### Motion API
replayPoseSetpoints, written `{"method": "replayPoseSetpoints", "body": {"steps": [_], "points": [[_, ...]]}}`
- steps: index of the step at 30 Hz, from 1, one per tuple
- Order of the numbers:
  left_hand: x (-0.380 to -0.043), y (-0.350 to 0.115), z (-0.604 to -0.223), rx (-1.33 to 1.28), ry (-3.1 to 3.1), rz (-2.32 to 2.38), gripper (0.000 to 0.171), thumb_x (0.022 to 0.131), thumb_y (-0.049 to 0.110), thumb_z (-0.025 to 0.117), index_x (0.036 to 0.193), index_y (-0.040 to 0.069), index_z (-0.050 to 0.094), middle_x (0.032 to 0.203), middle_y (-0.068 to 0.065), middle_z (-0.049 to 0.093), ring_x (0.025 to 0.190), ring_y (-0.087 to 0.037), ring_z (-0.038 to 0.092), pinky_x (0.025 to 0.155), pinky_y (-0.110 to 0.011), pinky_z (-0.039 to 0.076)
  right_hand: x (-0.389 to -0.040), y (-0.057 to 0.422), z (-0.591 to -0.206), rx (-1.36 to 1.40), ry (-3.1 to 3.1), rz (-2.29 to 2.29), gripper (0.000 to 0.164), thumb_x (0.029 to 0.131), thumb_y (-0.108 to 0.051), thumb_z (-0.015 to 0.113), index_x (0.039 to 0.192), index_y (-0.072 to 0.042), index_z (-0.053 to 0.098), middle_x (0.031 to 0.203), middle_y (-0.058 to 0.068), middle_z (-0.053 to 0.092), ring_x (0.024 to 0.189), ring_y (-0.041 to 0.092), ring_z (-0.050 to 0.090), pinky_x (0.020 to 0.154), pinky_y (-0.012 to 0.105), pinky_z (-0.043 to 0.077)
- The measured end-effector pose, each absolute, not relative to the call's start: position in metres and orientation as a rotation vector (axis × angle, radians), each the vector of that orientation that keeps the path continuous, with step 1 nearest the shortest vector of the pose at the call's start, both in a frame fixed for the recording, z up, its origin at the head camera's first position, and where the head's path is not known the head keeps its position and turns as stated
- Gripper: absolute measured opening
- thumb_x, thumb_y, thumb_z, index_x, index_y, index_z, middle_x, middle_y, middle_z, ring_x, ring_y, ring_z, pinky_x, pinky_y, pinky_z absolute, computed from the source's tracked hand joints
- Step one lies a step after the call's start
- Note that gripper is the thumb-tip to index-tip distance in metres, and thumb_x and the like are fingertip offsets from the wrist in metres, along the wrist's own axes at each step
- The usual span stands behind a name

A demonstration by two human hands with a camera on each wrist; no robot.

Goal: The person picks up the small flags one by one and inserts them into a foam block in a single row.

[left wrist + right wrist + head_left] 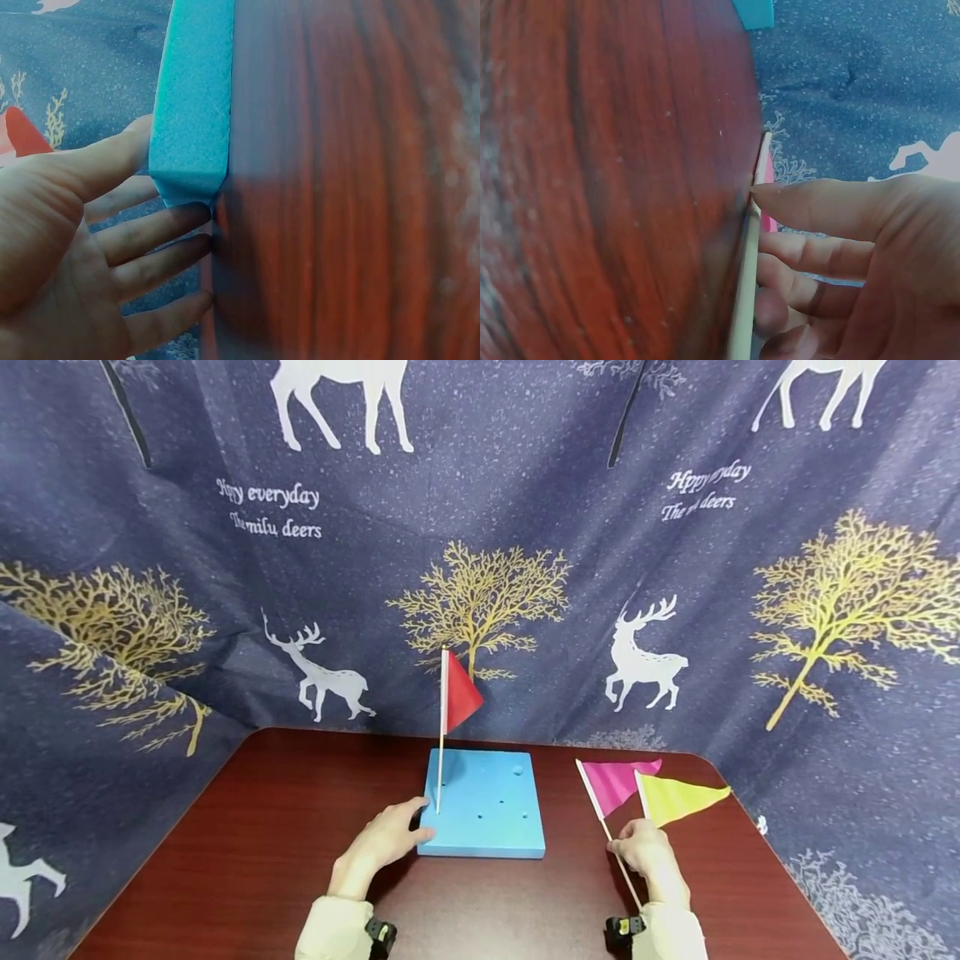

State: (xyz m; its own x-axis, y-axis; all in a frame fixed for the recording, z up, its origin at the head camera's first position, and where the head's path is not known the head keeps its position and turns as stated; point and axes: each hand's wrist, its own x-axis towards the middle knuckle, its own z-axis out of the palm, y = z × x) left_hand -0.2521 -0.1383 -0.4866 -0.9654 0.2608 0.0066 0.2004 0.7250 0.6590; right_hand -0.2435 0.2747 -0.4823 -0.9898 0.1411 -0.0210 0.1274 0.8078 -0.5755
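Observation:
A blue foam board (487, 777) with several small holes lies on the table. A red flag (461, 693) stands upright in its left part. My left hand (386, 837) rests at the board's left edge. In the left wrist view the thumb lies against the upper face of the board (191, 97), and the other fingers stretch along its corner. To the right, my right hand (643, 847) pinches the pale stick (744, 292) of the pink flag (611, 783) between thumb and fingers, low over the table. A yellow flag (675, 799) lies just beyond that hand, which hides its lower stick.
The dark red wooden table (262, 827) ends at a blue cloth backdrop (525, 485) printed with deer and trees. Both wrists wear small black cameras on straps, over light sleeves (333, 928).

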Motion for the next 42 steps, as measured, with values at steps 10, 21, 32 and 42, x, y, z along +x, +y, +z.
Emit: {"method": "replayPoseSetpoints", "body": {"steps": [10,21,32,42], "points": [[-0.2524,-0.1374,-0.4867,0.370,2.840,1.059,0.056,0.089,0.031,0.072,0.139,0.010,0.055,0.130,-0.014,0.059,0.120,-0.035,0.055,0.094,-0.056,0.045,-0.2437,0.2719,-0.4799,-0.192,-3.014,0.779,0.017,0.073,-0.012,0.072,0.063,-0.007,0.060,0.061,0.003,0.054,0.062,0.024,0.052,0.058,0.039,0.046],[-0.2537,-0.1389,-0.4853,0.351,2.859,1.065,0.056,0.089,0.030,0.072,0.138,0.010,0.055,0.130,-0.014,0.059,0.119,-0.034,0.055,0.094,-0.056,0.045,-0.2463,0.2670,-0.4778,-0.216,-3.050,0.777,0.018,0.072,-0.013,0.075,0.067,-0.003,0.062,0.063,0.006,0.057,0.061,0.026,0.055,0.061,0.043,0.049],[-0.2533,-0.1368,-0.4879,0.362,2.840,1.063,0.055,0.089,0.031,0.072,0.138,0.010,0.055,0.130,-0.014,0.059,0.120,-0.036,0.054,0.094,-0.057,0.044,-0.2418,0.2667,-0.4746,-0.208,-3.074,0.745,0.018,0.072,-0.013,0.076,0.067,-0.003,0.062,0.065,0.007,0.058,0.064,0.026,0.056,0.064,0.043,0.050],[-0.2524,-0.1372,-0.4879,0.345,2.847,1.051,0.055,0.089,0.030,0.072,0.138,0.011,0.055,0.130,-0.013,0.059,0.120,-0.035,0.054,0.094,-0.057,0.044,-0.2405,0.2690,-0.4822,-0.237,-2.932,1.185,0.014,0.072,0.003,0.065,0.062,-0.003,0.058,0.059,0.004,0.054,0.052,0.017,0.056,0.049,0.031,0.054]]}}
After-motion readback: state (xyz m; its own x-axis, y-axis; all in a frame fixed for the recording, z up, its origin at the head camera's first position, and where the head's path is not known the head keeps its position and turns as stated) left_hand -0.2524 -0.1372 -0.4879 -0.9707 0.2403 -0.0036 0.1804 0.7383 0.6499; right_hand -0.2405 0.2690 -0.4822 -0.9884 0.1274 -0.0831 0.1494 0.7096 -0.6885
